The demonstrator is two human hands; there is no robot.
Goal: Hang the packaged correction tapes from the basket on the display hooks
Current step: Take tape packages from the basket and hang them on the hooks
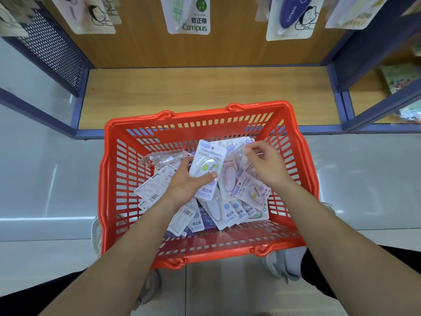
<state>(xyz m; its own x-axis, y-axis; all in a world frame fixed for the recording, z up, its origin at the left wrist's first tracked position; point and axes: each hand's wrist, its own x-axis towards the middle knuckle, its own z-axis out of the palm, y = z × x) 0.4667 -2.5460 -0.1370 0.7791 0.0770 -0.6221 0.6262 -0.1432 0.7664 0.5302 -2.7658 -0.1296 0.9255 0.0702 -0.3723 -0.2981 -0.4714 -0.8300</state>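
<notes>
My left grip (189, 181) clasps a correction tape pack (206, 166) low in the red basket (200, 116), long axis pointing away toward the hung packs (189, 17) overhead; my right grip (262, 163) pinches a second pack (249, 167) just beside it

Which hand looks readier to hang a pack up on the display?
Left, probably. The left hand grips a pack, thumb across its front, tilted up off the rest. The right hand only fingers packs in the basket; no clear hold.
</notes>
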